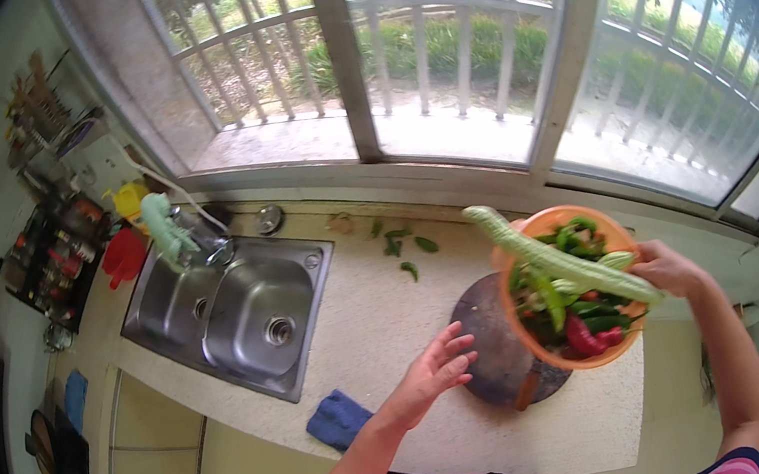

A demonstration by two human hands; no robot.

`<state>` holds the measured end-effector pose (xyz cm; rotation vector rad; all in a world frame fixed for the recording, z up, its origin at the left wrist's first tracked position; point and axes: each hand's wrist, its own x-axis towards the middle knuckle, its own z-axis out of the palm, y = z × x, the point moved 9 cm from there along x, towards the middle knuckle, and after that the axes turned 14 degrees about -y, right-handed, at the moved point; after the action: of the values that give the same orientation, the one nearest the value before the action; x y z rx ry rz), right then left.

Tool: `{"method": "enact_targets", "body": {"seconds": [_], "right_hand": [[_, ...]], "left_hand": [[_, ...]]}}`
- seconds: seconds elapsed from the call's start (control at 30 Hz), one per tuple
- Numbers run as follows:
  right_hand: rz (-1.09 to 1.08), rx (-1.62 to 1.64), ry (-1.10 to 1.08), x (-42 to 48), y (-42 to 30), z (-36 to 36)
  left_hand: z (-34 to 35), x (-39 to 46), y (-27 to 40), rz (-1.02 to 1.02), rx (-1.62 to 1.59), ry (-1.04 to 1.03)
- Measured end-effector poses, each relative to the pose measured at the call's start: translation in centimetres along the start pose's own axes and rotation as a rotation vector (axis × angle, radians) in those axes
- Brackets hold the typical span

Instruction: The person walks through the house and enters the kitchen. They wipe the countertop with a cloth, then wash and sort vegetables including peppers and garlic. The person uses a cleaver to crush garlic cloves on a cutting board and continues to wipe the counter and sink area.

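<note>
My right hand grips the right rim of an orange plastic basket, which is above the right part of the counter. Inside are green peppers, a red pepper and other vegetables. A long pale green bitter melon lies across the top and sticks out past the rim. My left hand is empty, fingers spread, near the left edge of a round dark board. A brown handle shows at the board's front edge; what it belongs to is hidden.
A double steel sink is set in the counter at left. Several green peppers lie by the window ledge. A blue cloth rests at the counter's front edge. A red plastic scoop and a spice rack stand beyond the sink.
</note>
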<state>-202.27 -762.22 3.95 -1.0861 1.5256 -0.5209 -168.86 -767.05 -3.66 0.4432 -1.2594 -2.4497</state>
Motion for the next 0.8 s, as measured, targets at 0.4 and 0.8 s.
{"method": "enact_targets", "body": {"seconds": [0.4,0.8], "right_hand": [[-0.047,0.107,-0.143,25.9,-1.5,29.2],[-0.026,-0.175,-0.189,33.2,0.0,32.8]], "left_hand": [[-22.3,-13.1,0.1,0.062,0.131,0.503],[-30.1,-16.5,-4.2,0.111,0.301,0.76]]}}
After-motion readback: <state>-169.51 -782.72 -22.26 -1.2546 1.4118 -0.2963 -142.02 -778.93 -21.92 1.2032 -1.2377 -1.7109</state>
